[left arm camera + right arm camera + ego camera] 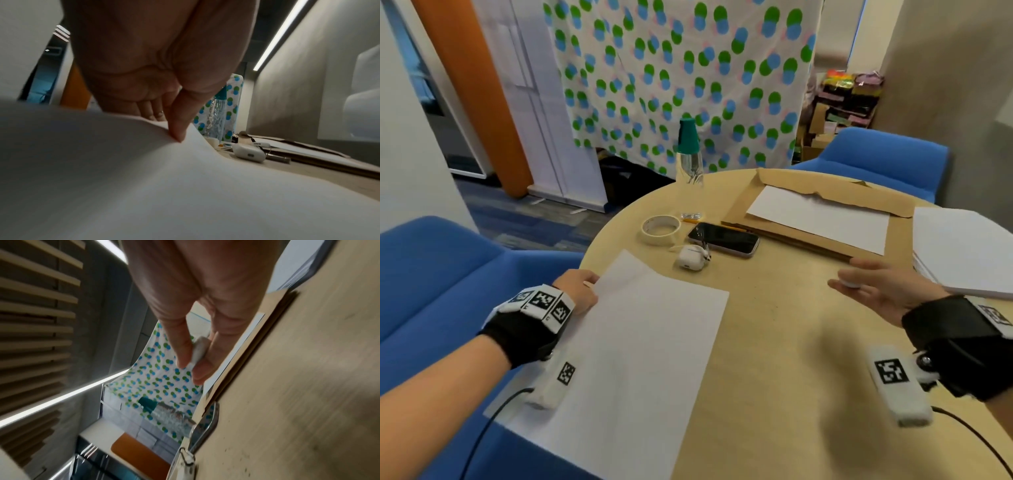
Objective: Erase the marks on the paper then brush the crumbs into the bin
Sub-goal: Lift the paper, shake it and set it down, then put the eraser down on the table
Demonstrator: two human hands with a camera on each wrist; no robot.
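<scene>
A blank-looking white sheet of paper lies on the round tan table, its near left part hanging past the table's edge. My left hand pinches the sheet's far left edge and lifts it slightly. In the left wrist view the thumb presses on top of the paper and the fingers curl beneath. My right hand hovers palm-up over the table's right side and pinches a small white eraser between thumb and fingers. No bin is in view.
Beyond the sheet lie a tape roll, a phone and a white earbud case. A bottle stands at the far edge. A brown envelope and a paper stack lie right. Dark specks dot the table.
</scene>
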